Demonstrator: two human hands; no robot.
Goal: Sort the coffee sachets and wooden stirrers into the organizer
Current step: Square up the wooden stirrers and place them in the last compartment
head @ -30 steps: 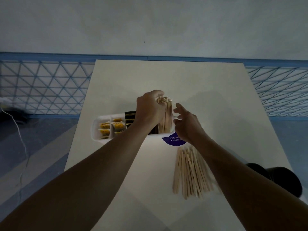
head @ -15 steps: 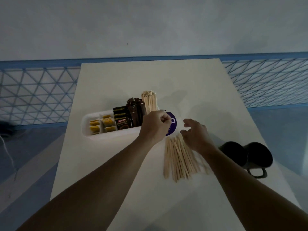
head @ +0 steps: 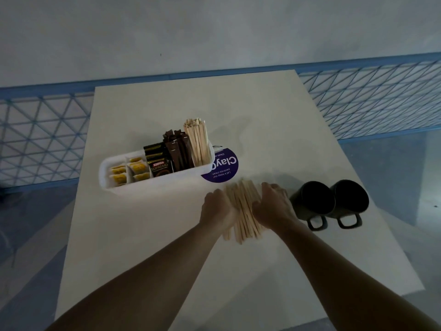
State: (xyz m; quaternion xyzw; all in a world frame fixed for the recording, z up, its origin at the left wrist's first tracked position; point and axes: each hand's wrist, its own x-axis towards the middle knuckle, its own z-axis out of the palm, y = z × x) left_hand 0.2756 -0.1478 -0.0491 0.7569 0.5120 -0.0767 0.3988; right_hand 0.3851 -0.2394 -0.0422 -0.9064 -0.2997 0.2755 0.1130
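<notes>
A loose pile of wooden stirrers (head: 242, 206) lies on the white table (head: 274, 120), just in front of the organizer. My left hand (head: 216, 210) cups the pile from the left and my right hand (head: 274, 206) cups it from the right, fingers curled against the sticks. The white organizer (head: 155, 185) holds an upright bundle of stirrers (head: 198, 142) at its right end. To their left come dark brown sachets (head: 177, 151), black Kopiko sachets (head: 158, 164) and yellow sachets (head: 128, 170).
A purple round sticker (head: 225, 168) lies by the organizer's right end. Two black mugs (head: 315, 203) (head: 349, 199) lie on their sides just right of my right hand. A blue mesh railing (head: 370, 99) runs behind the table.
My left hand left the organizer and came down to the loose pile. My right hand closed in on the pile's other side. The camera view shifted left and down.
</notes>
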